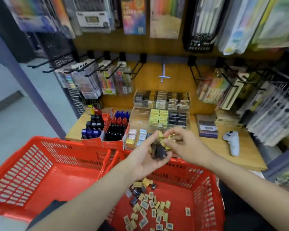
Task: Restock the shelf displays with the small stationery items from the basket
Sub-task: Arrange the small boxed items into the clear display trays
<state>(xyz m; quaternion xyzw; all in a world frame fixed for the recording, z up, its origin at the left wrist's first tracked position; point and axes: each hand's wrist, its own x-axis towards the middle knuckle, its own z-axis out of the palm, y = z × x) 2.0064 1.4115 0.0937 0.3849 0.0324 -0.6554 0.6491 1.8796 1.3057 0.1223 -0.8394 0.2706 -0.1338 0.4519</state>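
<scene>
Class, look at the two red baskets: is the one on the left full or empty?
Empty as far as visible: the left basket shows only bare red floor, while the right basket holds scattered small packets.

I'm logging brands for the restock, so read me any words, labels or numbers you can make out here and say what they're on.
Nothing reads for certain.
"Colors", a blurred guess: black hanging pen pack.
Too blurred: grey hanging pack label.
Too blurred: purple hanging pack.
Too small: small boxes in the red basket.
Too small: boxes in the clear shelf trays.
</scene>
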